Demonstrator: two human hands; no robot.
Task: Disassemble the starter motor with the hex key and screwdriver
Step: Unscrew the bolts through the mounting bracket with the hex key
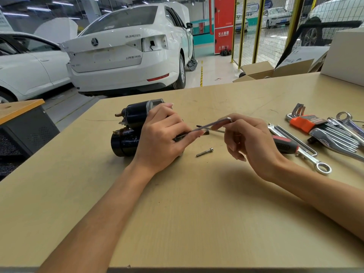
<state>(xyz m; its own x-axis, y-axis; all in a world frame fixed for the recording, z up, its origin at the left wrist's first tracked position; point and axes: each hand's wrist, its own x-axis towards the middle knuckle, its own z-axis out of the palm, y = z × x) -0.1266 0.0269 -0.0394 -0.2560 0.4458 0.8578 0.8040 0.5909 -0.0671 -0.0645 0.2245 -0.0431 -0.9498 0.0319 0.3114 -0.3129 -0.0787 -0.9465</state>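
- The starter motor (130, 127), black with two barrel-shaped bodies, lies on its side on the tan surface (197, 203), left of centre.
- The left hand (161, 138) rests over the motor's right end, fingers curled around it, holding it down.
- The hex key (212, 125), a silver L-shaped bar, runs from the motor's right end up to its bend by the right hand (254, 142); the right thumb and forefinger pinch it near the bend, the other fingers loosely curled.
- A loose bolt (204, 152) lies on the surface just in front of the hex key, between the two hands.
- The screwdriver (283, 144), with a black and red handle, lies just right of the right hand, partly hidden by it.
- A combination wrench (315, 162) lies beside the screwdriver.
- Farther right, an orange holder (303, 123) keeps a set of hex keys (338, 134) slotted in it.
- An open cardboard box (262, 70) stands beyond the far edge; its contents are hidden.
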